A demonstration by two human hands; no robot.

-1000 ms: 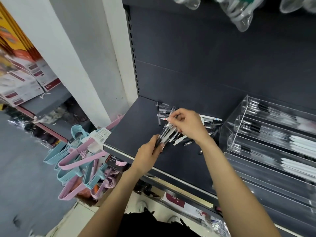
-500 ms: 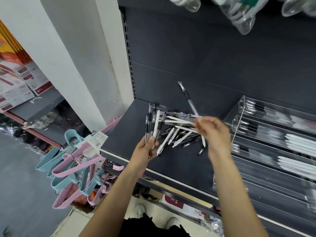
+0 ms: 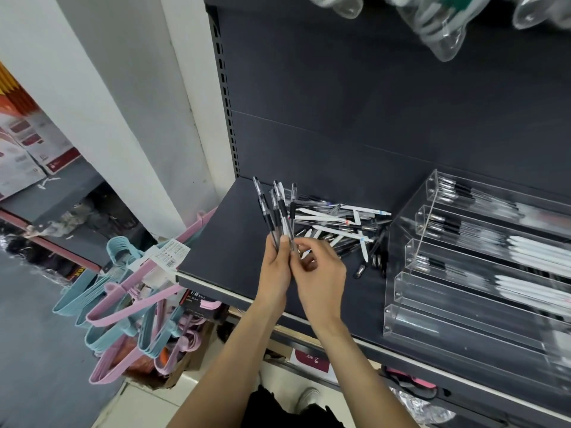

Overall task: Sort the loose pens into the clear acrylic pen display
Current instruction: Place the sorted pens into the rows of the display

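The person's left hand has its fingers curled round a bunch of clear-barrelled pens with black grips, holding them upright so they fan out above the fingertips. The right hand is pressed in against the left, its thumb and forefinger pinching the lower end of the same bunch, the other fingers loosely bent beneath.

Just beyond the right hand's fingers, a loose heap of black, clear and white plastic pens lies criss-crossed on the dark grey metal shelf. A few short dark pieces lie apart from the heap, to the right of the knuckles.

Further to the right of the fingers stands the clear acrylic stepped pen display. Its upper tiers hold rows of black-gripped and white pens laid flat; the lowest tiers nearest the shelf edge look bare.

Off to the left of the left hand, below the shelf edge, hang bundles of pale blue and pink plastic hangers.
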